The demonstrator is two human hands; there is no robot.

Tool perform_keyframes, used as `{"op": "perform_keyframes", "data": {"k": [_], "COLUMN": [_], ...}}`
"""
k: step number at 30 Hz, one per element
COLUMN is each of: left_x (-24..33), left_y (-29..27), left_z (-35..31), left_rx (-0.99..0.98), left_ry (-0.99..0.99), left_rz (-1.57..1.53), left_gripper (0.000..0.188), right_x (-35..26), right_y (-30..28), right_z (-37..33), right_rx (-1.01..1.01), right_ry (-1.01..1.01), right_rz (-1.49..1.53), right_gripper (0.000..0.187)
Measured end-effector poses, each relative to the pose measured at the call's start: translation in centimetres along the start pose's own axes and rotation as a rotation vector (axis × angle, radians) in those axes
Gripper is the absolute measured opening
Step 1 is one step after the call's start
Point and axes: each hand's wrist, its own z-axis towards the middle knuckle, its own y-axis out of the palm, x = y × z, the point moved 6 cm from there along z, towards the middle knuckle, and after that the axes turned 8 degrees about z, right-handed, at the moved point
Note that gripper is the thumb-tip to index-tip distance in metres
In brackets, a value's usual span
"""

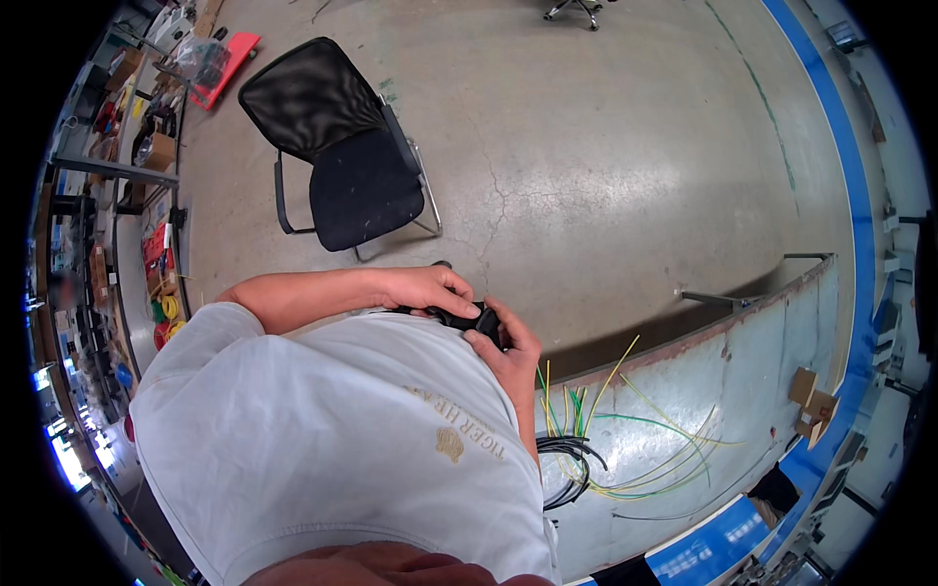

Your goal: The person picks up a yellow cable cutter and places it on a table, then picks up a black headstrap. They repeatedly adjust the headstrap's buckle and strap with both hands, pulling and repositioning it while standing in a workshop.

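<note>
Both of my hands meet in front of my waist on a small black object (486, 327), partly covered by my fingers, so its kind cannot be made out. My left hand (430, 288) reaches across from the left, fingers closed over its top. From the right, my right hand (510, 354) grips its other side, with the thumb pressed against it. Dark material also shows beneath my left hand, along the hem of my white shirt (342, 410). Right of my right forearm, a coil of black cable (570, 469) lies beside loose yellow and green wires (625, 444).
A worn metal-topped table (733, 391) stretches along the right, with cardboard pieces (813, 405) at its far end. Ahead on the concrete floor stands a black mesh chair (357, 171). Crowded shelving (122, 195) lines the left, near a red flat cart (227, 70).
</note>
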Motion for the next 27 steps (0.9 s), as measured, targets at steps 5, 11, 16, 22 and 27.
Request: {"op": "perform_keyframes", "data": {"k": [5, 11, 16, 22, 27], "left_x": [0.4, -0.1, -0.7, -0.6, -0.4], "left_y": [0.3, -0.2, -0.5, -0.6, -0.8], "left_z": [-0.1, 0.0, 0.3, 0.4, 0.0], "left_rx": [-0.033, -0.104, -0.127, -0.171, -0.166], "left_ry": [-0.028, -0.013, -0.025, -0.014, -0.046], "left_rz": [-0.041, -0.066, -0.072, -0.01, 0.008], "left_gripper": [0.027, 0.032, 0.036, 0.04, 0.04], "right_x": [0.1, -0.3, 0.1, 0.0, -0.8], "right_y": [0.0, 0.2, 0.4, 1.3, 1.2], "right_z": [0.1, 0.1, 0.4, 0.7, 1.0], "right_rx": [-0.006, 0.018, -0.022, -0.053, -0.055], "right_ry": [0.004, 0.016, 0.018, 0.095, 0.07], "right_rz": [-0.034, 0.01, 0.007, 0.088, 0.005], "right_gripper": [0.057, 0.059, 0.055, 0.051, 0.042]}}
